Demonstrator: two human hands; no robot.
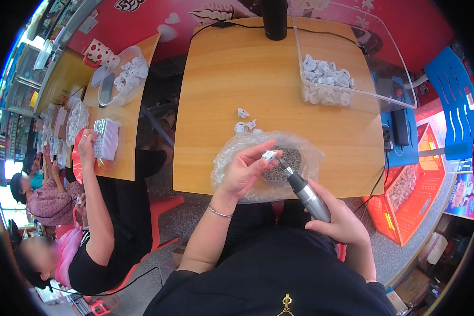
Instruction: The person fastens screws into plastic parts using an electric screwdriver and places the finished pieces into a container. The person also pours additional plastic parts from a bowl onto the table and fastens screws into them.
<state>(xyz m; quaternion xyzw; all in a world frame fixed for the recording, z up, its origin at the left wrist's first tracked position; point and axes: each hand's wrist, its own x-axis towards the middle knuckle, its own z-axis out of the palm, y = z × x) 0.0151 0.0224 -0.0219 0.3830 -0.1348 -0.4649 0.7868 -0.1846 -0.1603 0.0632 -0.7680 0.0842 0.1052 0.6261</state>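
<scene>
Pinched between the fingertips of my left hand (pixel 241 171) is a small white plastic part (pixel 269 155). My right hand (pixel 339 218) wraps round a silver and black electric screwdriver (pixel 309 196), its thin bit pointing up and left. The bit's tip is at or very near the white part; whether it touches, I cannot tell. Both hands are above a clear plastic bag (pixel 222 164), spread at the table's near edge. Small grey metal pieces, probably screws (pixel 294 167), lie in it. Just beyond the bag sit several loose white parts (pixel 242 112).
A clear bin (pixel 371 97) with many white parts (pixel 326 79) stands at the right of the wooden table (pixel 221 79). A dark cylinder (pixel 275 21) and cable are at the back. Left, a co-worker (pixel 97 226) sits at another table. An orange crate (pixel 411 195) stands right.
</scene>
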